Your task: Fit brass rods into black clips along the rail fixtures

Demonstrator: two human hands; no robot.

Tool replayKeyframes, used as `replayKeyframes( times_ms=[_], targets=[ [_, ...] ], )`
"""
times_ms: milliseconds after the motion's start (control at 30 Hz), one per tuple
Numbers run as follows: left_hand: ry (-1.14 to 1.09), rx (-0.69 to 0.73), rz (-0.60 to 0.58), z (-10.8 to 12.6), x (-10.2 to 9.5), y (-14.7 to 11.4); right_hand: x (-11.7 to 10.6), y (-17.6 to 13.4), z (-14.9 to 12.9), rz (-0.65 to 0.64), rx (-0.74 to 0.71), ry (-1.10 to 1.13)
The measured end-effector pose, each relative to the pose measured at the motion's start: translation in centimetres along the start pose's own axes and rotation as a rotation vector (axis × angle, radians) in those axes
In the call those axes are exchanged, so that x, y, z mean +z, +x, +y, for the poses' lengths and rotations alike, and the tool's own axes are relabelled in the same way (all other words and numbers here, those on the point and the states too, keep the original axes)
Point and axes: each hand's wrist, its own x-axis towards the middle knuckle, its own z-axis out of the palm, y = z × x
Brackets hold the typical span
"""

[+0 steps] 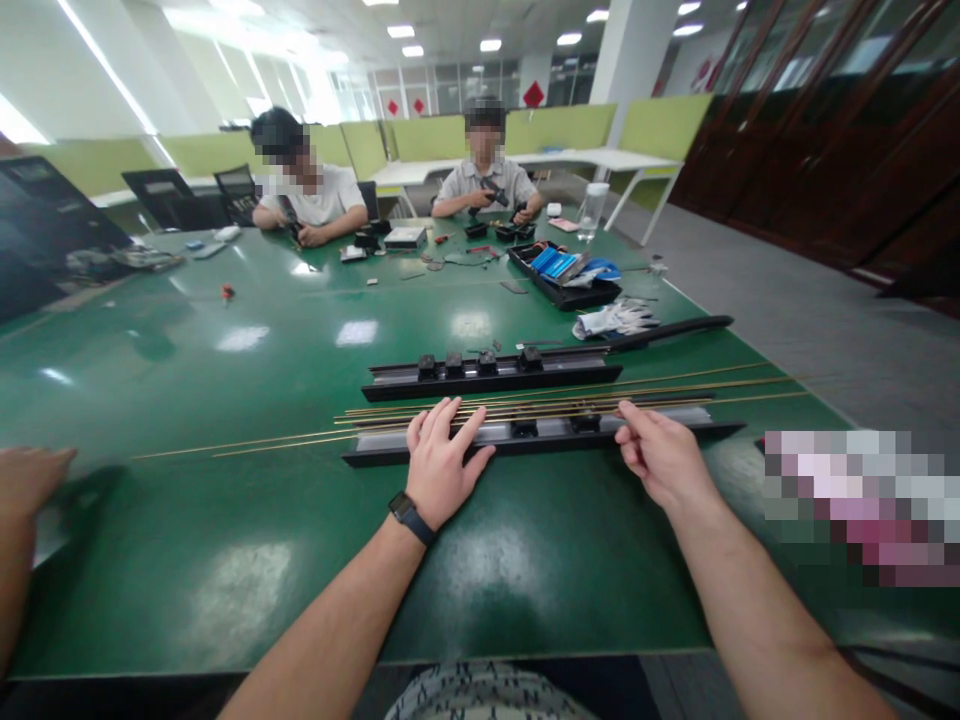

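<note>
My left hand [446, 450] lies with spread fingers over several thin brass rods [555, 411], its fingertips resting on them. My right hand [660, 450] is closed in a pinch at the same bundle, thumb and forefinger together on a brass rod. Under the rods is a long black channel [540, 447] with a pale inner strip, and small black blocks [585, 418] sit in it, partly hidden. Just behind, a second black channel [491, 382] carries several black blocks [454, 366] along its length. Two rods reach out to the left past the channel.
On the green table [187, 530] stand a black tray [562, 292] with blue packets, white gloves [615, 320], a black tube [675, 331] and a clear bottle [592, 212]. Two people [322, 200] work opposite. Another person's hand [30, 480] is at the left edge.
</note>
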Motion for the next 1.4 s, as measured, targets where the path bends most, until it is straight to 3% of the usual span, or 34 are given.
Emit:
replayKeyframes(
  times_ms=[1400],
  targets=[
    [0.004, -0.018, -0.025, 0.19, -0.19, 0.02, -0.4, 0.26, -0.37, 0.053, 0.029, 0.061]
  ],
)
